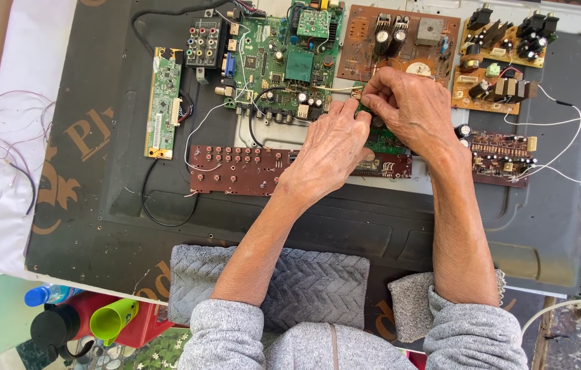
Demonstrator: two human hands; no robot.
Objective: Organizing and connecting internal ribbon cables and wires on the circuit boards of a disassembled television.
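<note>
Green circuit board (381,140), a small one, lies mostly hidden beneath both hands, only its lower edge showing just below the knuckles. The left hand (331,147) arches over it, its fingers (345,113) curled and pressed together at the tips, meeting the right hand (407,103) at the board's upper edge. The right hand's fingers (371,96) are bent and bunched tight, pinching something small there; what they grip cannot be told. A thin pale wire (325,87) runs leftward from the fingertips across the large green main board (283,62). Just above the right-hand fingers sits a brown power board (373,38) with black capacitors. Below the left hand's wrist stretches a long dark red button board (236,168). Right of the right wrist lies a small brown board (503,154) with white wires (564,123) looping from it. Everything rests on a dark grey panel (373,219).
</note>
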